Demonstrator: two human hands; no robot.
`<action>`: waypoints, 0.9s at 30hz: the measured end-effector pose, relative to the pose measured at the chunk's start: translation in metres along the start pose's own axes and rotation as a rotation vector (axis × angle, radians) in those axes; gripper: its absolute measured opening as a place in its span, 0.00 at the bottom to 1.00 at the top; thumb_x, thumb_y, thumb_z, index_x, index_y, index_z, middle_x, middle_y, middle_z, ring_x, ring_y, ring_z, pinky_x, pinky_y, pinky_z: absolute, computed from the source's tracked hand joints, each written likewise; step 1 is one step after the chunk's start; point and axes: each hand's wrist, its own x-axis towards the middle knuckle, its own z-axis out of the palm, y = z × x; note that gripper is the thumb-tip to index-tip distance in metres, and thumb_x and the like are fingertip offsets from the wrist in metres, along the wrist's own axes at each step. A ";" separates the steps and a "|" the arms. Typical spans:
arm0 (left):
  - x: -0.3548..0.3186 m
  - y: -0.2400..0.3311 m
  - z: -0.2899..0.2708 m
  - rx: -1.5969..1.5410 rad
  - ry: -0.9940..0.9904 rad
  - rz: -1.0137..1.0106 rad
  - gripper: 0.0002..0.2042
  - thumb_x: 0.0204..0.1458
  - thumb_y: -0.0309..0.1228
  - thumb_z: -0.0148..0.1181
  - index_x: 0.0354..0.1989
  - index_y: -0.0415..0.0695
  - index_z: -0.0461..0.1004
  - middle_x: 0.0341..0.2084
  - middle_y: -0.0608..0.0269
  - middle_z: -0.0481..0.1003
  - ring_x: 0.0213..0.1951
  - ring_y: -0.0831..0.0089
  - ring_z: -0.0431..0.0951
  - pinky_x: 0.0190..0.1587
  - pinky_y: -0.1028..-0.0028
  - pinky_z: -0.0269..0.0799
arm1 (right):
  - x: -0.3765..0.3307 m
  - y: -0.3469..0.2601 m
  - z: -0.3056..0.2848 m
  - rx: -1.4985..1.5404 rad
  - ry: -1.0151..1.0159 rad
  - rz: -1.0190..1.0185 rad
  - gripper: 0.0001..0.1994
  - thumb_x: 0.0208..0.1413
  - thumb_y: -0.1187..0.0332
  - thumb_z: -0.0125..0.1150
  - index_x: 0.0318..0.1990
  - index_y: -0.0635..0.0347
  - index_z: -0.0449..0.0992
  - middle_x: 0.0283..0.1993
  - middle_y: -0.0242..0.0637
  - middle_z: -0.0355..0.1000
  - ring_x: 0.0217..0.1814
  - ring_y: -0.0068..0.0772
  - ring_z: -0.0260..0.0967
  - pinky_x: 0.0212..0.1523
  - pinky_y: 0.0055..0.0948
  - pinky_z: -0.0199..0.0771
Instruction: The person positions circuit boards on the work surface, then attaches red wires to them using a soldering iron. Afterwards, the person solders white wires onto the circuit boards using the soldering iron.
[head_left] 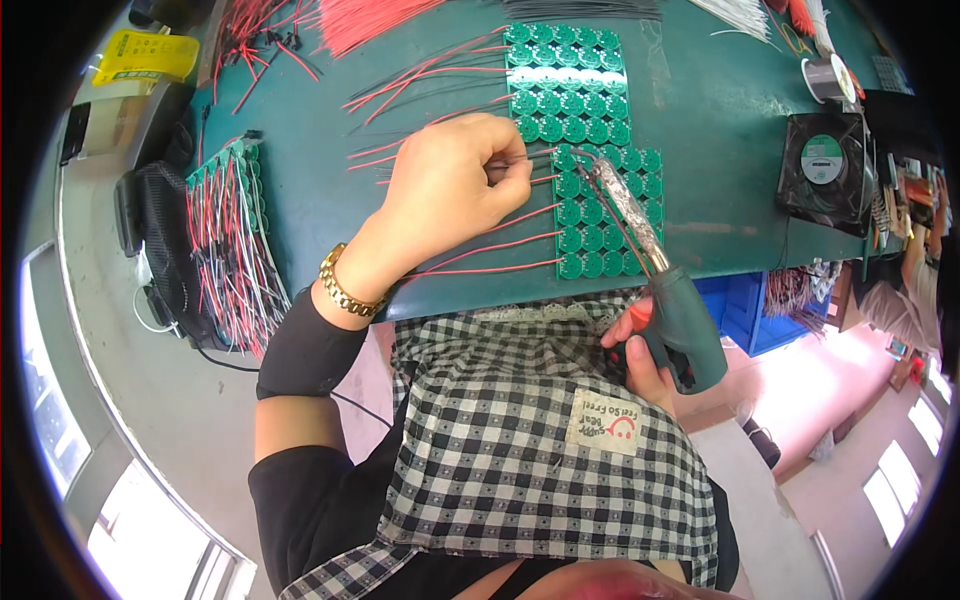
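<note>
One wired board (222, 172) is lying at 9 to 10 o'clock in the view, its many red, white and dark leads (232, 280) fanning out below it. A gold bracelet (345, 285) is circling the left wrist, just past a black sleeve (312, 350). At 11 o'clock a bundle of red wires (372, 22) is resting along the far part of the green bench (715, 215). At 12 o'clock the left hand (450, 178) is pinching a thin dark wire (540, 154) between thumb and forefinger, the wire's end reaching the near board's corner. Toward 1 o'clock the far board (568, 105), a green panel of round cells, is lying flat with red and dark wires pointing to its left. At 2 o'clock the near board (590, 212) is lying flat just below it, red wires (490, 268) running off its left edge. The soldering iron (684, 310) is slanting across this board, its tip meeting the upper-left part. At 4 o'clock the right hand (648, 372) is grasping the iron's dark green handle. A blue bin (738, 312) is standing at 3 o'clock, while a black fan (825, 170) and a solder spool (828, 78) are sitting at 2 o'clock.
</note>
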 end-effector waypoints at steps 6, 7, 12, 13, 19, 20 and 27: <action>-0.001 0.001 0.002 -0.048 0.046 -0.020 0.04 0.42 0.23 0.60 0.23 0.38 0.71 0.19 0.64 0.71 0.20 0.78 0.69 0.23 0.79 0.66 | 0.002 -0.009 0.010 -0.055 0.044 0.116 0.13 0.50 0.64 0.57 0.38 0.64 0.67 0.29 0.34 0.65 0.30 0.25 0.65 0.32 0.27 0.68; 0.000 0.000 0.002 -0.048 0.047 -0.025 0.04 0.42 0.23 0.60 0.23 0.38 0.71 0.19 0.64 0.71 0.20 0.78 0.69 0.23 0.79 0.66 | 0.003 -0.008 0.010 -0.046 0.056 0.119 0.12 0.50 0.65 0.57 0.36 0.64 0.68 0.29 0.34 0.65 0.30 0.25 0.65 0.32 0.27 0.68; 0.000 -0.001 0.002 -0.024 0.054 0.025 0.03 0.42 0.23 0.60 0.23 0.38 0.72 0.19 0.64 0.70 0.19 0.78 0.68 0.23 0.78 0.65 | 0.004 -0.005 0.006 -0.110 0.011 0.077 0.10 0.50 0.66 0.57 0.34 0.64 0.68 0.27 0.34 0.66 0.29 0.25 0.65 0.32 0.26 0.68; -0.001 -0.002 0.002 -0.024 0.055 0.022 0.03 0.42 0.23 0.60 0.23 0.38 0.72 0.19 0.64 0.70 0.19 0.78 0.68 0.23 0.78 0.65 | 0.004 -0.007 0.006 -0.143 0.004 0.090 0.10 0.49 0.66 0.57 0.33 0.64 0.68 0.27 0.35 0.66 0.29 0.25 0.65 0.32 0.26 0.67; -0.001 -0.003 0.001 -0.025 0.052 0.018 0.03 0.41 0.23 0.60 0.23 0.39 0.72 0.18 0.64 0.70 0.20 0.77 0.69 0.23 0.78 0.66 | 0.003 -0.003 0.008 -0.134 0.031 -0.015 0.11 0.50 0.66 0.58 0.36 0.64 0.69 0.28 0.35 0.67 0.27 0.26 0.65 0.29 0.26 0.68; -0.001 -0.003 0.001 -0.020 0.058 0.021 0.03 0.41 0.23 0.60 0.23 0.39 0.72 0.18 0.63 0.70 0.20 0.77 0.70 0.23 0.78 0.66 | 0.004 -0.004 0.007 -0.134 0.030 -0.015 0.11 0.50 0.66 0.58 0.36 0.64 0.69 0.28 0.35 0.67 0.27 0.26 0.65 0.29 0.26 0.68; -0.001 -0.004 0.002 -0.023 0.068 0.027 0.03 0.41 0.23 0.60 0.23 0.39 0.72 0.19 0.63 0.71 0.20 0.77 0.70 0.24 0.78 0.67 | 0.004 -0.012 0.003 -0.140 0.072 -0.098 0.17 0.50 0.63 0.61 0.44 0.62 0.66 0.30 0.38 0.67 0.27 0.27 0.66 0.29 0.26 0.68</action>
